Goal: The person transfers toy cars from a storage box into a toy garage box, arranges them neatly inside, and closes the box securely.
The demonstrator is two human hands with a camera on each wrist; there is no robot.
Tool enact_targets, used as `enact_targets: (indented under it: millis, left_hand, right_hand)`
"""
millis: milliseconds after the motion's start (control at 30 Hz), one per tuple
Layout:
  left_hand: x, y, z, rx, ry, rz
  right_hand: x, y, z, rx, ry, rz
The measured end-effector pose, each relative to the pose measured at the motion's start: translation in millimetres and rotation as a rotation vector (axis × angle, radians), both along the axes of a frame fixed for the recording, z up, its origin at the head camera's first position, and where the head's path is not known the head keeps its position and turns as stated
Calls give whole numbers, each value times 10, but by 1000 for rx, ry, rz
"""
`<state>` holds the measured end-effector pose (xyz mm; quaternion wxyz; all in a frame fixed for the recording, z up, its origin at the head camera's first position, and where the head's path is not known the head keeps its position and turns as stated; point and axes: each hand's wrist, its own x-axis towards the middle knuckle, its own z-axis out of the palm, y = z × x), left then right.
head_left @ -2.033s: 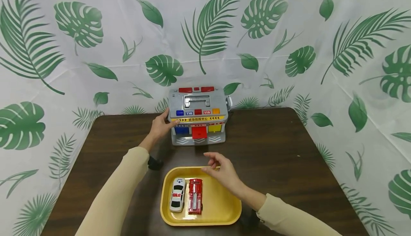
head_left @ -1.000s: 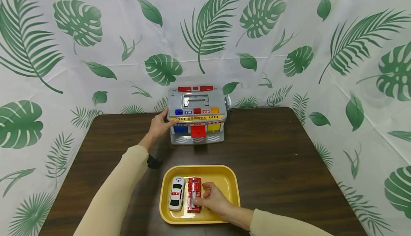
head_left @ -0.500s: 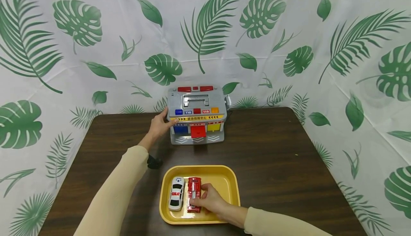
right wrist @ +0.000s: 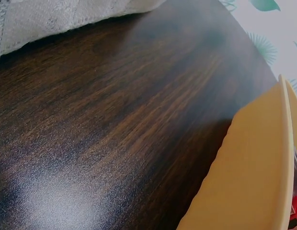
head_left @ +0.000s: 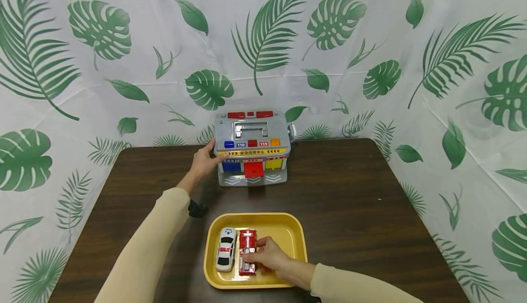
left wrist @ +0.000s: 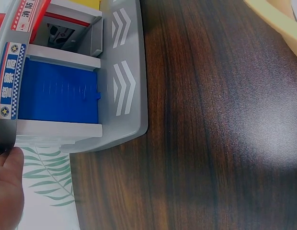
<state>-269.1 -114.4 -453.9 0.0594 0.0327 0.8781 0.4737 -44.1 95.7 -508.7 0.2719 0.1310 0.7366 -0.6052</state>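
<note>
The grey toy emergency station (head_left: 224, 129) stands at the back of the table. My left hand (head_left: 203, 162) grips its left end, thumb on the front edge and the other fingers mostly hidden. Its middle red door (head_left: 254, 170) is swung up; the blue door (left wrist: 60, 91) beside it is down. Nearer me, my right hand (head_left: 271, 254) reaches into the yellow tray (head_left: 303, 243) and pinches a red toy fire truck (head_left: 248, 237) between thumb and fingers, the truck slightly tilted. Left of it lies a white toy police car (head_left: 225, 249).
The dark wooden table (head_left: 346, 207) carries the station and the tray. Behind it hangs a white cloth with green leaves (head_left: 263, 33). A black strap-like piece (head_left: 198, 209) shows at my left wrist.
My right hand has come down into the tray and taken hold of the fire truck, which has tipped and shifted slightly. The left hand stays on the station.
</note>
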Motion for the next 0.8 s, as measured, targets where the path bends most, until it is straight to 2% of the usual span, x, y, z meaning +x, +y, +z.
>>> enact_targets:
  millis: [500,800]
  left_hand:
    - [5,-1,25,6,-13,4]
    - [5,11,18,17,-22,0]
  right_hand:
    - [-3,-4,-17,-37,60,20]
    - [-4,2,-8,-43,62,14]
